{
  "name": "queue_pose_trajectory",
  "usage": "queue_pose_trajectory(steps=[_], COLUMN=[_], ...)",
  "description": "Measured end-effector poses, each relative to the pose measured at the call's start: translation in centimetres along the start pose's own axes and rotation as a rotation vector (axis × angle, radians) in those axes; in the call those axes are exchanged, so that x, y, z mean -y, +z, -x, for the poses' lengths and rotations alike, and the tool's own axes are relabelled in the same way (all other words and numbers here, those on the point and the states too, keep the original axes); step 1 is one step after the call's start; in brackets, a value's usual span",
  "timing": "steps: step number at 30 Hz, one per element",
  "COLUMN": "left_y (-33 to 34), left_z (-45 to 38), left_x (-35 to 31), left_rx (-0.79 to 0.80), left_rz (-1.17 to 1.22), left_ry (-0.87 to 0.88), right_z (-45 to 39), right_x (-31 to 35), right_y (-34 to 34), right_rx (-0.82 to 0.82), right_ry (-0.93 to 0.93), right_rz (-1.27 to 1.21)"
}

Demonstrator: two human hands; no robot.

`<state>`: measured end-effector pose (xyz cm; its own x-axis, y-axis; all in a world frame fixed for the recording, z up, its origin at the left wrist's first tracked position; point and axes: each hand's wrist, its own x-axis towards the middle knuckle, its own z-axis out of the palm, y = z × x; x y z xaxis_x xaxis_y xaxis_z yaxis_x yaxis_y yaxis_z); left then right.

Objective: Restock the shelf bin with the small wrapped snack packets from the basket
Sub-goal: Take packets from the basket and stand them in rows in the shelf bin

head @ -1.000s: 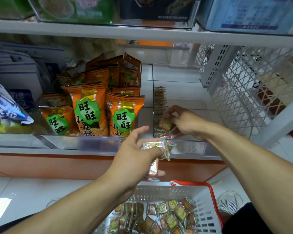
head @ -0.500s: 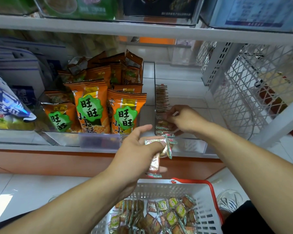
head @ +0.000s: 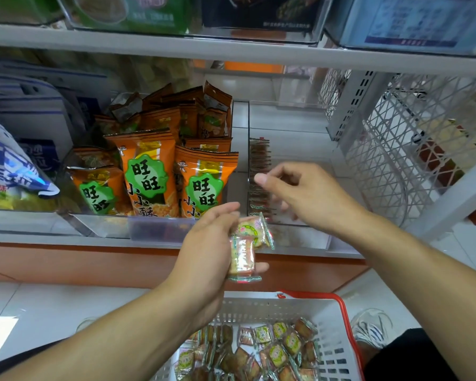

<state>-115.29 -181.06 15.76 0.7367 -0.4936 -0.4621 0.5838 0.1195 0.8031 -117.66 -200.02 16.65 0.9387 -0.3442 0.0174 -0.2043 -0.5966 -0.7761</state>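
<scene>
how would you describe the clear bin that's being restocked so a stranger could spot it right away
Find the middle shelf, then the orange snack bags standing on it. The clear bin sits just right of them, before the white mesh panel. Unlike its full neighbours, it holds only one thin row of small packets along its left wall.

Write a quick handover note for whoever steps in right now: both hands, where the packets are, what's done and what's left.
Left hand: grips a few small wrapped snack packets, held in front of the shelf edge, above the basket.
Right hand: over the clear shelf bin, fingers loosely curled, holding nothing.
Done: a row of packets already stands along the bin's left wall.
Left: most of the bin is bare. Place the packets from the left hand, then the many still in the white basket below.
</scene>
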Motion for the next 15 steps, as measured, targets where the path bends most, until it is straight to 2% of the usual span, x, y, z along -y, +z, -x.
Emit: queue_pose_trajectory(steps=[2, 4, 7, 10, 13, 15], left_y=[-0.1, -0.1, 0.1, 0.5, 0.4, 0.3], left_z=[0.3, 0.4, 0.7, 1.0, 1.1, 1.2], left_x=[-0.2, -0.2, 0.0, 0.0, -0.3, -0.3], left_rx=[0.003, -0.007, 0.009, 0.048, 0.015, 0.026], left_rz=[0.01, 0.018, 0.005, 0.042, 0.213, 0.301], left_ry=[0.016, 0.013, -0.02, -0.097, -0.259, -0.347], right_z=[2.7, 4.7, 5.7, 5.8, 5.3, 5.2], right_x=[1.2, 1.4, 1.5, 1.8, 1.9, 1.9], right_y=[0.3, 0.9, 1.0, 0.4, -0.5, -1.5], right_rx=[0.238, 0.332, 0.236, 0.101, -0.076, -0.067], right_ry=[0.012, 0.011, 0.05, 0.062, 0.055, 0.071], right_rz=[-0.189, -0.27, -0.381, -0.376, -0.447, -0.592])
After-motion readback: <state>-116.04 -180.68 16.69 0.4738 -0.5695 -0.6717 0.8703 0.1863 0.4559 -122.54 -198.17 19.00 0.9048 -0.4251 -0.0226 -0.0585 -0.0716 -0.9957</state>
